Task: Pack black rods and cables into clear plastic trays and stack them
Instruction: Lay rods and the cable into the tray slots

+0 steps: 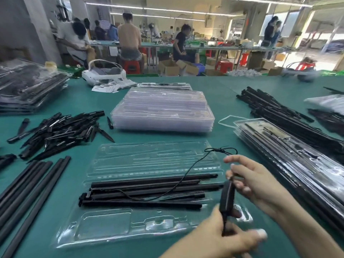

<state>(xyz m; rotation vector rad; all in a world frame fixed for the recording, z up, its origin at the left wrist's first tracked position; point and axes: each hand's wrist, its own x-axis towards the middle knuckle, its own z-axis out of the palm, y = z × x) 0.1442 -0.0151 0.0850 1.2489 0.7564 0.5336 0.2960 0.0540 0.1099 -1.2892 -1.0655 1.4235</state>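
Note:
An open clear plastic tray point(119, 228) lies in front of me on the green table. Several black rods point(149, 192) lie across its middle fold. A thin black cable point(186, 175) runs from the rods up to a small loop at the tray's far right corner. Over the tray's right end both hands hold a black cable bundle point(227, 198) upright. My left hand point(230, 241) pinches its lower end, and my right hand point(249, 179) pinches its top.
A stack of empty clear trays point(162, 112) stands behind the open one. Loose black spikes point(55, 131) and long rods point(28, 192) lie at the left. Packed trays point(290, 157) and more rods point(275, 108) are at the right. Another packed stack point(28, 88) sits far left.

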